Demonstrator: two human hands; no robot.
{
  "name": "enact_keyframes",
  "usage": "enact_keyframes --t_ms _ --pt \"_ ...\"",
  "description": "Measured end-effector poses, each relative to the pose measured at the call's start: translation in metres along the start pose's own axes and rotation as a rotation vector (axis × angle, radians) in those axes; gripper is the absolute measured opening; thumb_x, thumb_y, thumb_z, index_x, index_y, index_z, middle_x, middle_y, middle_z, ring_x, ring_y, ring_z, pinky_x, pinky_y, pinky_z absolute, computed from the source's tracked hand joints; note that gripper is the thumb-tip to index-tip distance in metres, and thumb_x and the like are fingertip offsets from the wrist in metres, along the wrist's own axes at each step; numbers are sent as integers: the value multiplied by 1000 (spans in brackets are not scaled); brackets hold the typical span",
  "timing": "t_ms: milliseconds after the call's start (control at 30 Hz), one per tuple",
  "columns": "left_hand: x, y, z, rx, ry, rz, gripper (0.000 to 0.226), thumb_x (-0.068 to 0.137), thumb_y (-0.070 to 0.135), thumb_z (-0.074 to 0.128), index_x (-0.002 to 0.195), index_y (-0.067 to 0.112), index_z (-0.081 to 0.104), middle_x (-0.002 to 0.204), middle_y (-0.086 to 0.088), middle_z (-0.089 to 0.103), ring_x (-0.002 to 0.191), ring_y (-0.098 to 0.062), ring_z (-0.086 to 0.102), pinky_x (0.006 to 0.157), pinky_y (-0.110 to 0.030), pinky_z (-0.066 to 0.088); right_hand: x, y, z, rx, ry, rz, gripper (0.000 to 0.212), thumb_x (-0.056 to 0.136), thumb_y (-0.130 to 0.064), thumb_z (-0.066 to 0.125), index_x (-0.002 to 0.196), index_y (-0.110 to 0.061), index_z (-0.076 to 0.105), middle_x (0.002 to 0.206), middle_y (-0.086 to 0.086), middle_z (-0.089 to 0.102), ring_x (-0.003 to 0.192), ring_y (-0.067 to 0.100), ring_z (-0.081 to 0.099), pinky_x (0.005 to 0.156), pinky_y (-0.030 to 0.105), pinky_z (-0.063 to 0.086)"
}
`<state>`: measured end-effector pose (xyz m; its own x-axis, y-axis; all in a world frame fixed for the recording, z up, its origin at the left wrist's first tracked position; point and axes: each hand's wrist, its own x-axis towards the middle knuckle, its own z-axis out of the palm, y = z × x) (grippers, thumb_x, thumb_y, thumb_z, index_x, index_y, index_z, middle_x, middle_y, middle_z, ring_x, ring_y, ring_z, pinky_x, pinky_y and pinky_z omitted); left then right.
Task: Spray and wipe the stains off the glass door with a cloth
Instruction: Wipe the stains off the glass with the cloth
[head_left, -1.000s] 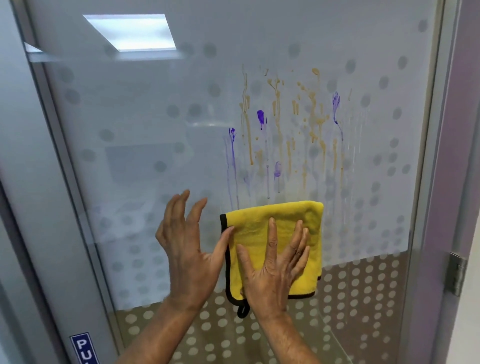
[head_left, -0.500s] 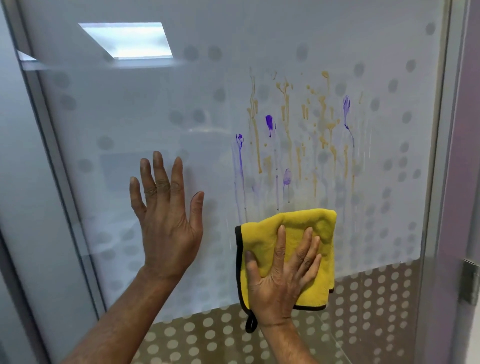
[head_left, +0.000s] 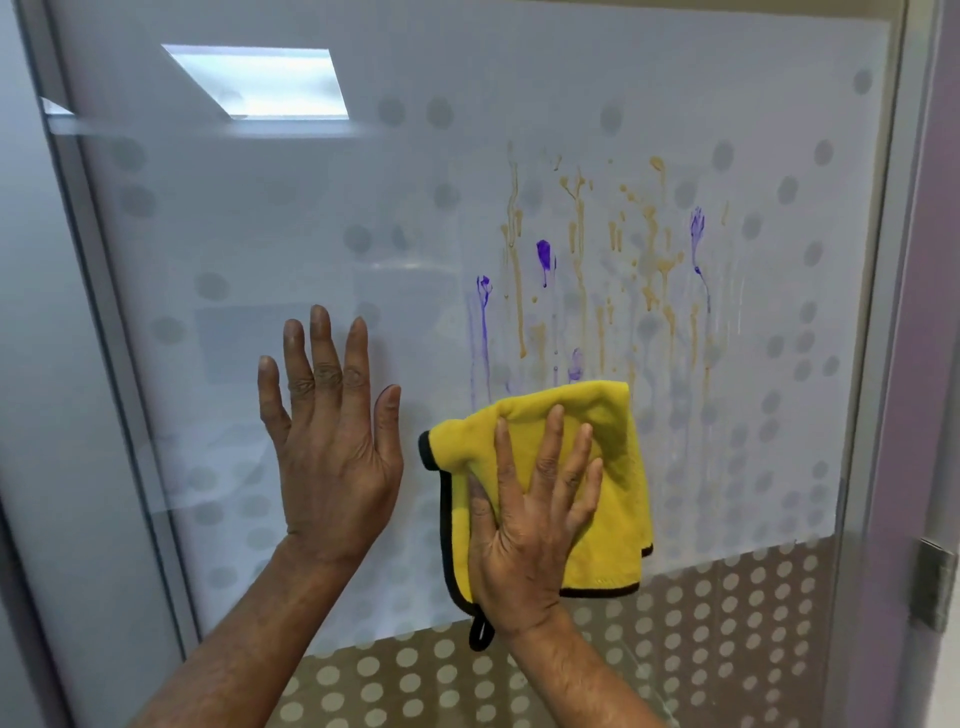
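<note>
The right hand (head_left: 535, 514) lies flat on the yellow microfibre cloth (head_left: 613, 467), fingers spread and palm down, pressing the cloth against the frosted glass door (head_left: 415, 208). It does not pinch the fabric; it holds it by flat pressure only. The cloth is folded, with a black edging and a black hanging loop (head_left: 480, 631) that hangs just left of the right wrist. The cloth extends beyond the hand above it and to its right.

The left hand (head_left: 332, 441) is placed flat on the glass just left of the cloth, apart from it. Its fingers are extended and close together, the thumb set slightly outward. It holds nothing.

The stains are above the right hand. Orange-brown drip streaks (head_left: 576, 270) run down the glass toward the upper edge of the cloth. Purple blotches (head_left: 544, 254) with thin trails lie among them; the lowest purple mark sits just above the cloth.

The door frame (head_left: 883, 364) stands to the right of the right hand, with a metal hinge (head_left: 932, 582) on it. A reflected ceiling light (head_left: 260, 83) shows above the left hand.
</note>
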<state>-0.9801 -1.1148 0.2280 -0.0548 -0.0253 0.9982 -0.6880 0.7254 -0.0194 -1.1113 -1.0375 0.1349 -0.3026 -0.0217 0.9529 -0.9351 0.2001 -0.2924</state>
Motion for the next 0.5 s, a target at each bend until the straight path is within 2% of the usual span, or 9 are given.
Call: enact_keyframes --t_ms 100,267,367,500 --pt "1 0 0 -13 2 -9 56 115 35 30 165 11 27 175 -17 18 164 -31 9 132 -55 6 38 -11 0 -9 43 -40 58 109 -54 40 163 -33 31 174 16 19 161 44 10 126 66 15" --pt "1 0 1 -14 8 -17 54 115 32 29 164 12 29 175 -16 18 164 -30 10 133 -51 3 112 -33 -2 -4 127 21 55 110 -54 34 161 -34 34 173 15 22 161 41 13 126 63 15" --pt "1 1 1 -4 16 -28 53 114 29 31 164 12 29 175 -15 19 164 -30 10 133 -50 3 117 -37 -4 -12 123 45 55 110 -54 34 161 -34 34 173 14 22 160 42 14 126 64 16" --pt "1 2 2 0 26 -38 52 115 28 30 165 13 29 175 -15 20 164 -30 10 133 -52 5 96 -33 -6 -14 61 -48 56 110 -54 35 162 -32 33 174 13 20 161 41 10 127 63 13"
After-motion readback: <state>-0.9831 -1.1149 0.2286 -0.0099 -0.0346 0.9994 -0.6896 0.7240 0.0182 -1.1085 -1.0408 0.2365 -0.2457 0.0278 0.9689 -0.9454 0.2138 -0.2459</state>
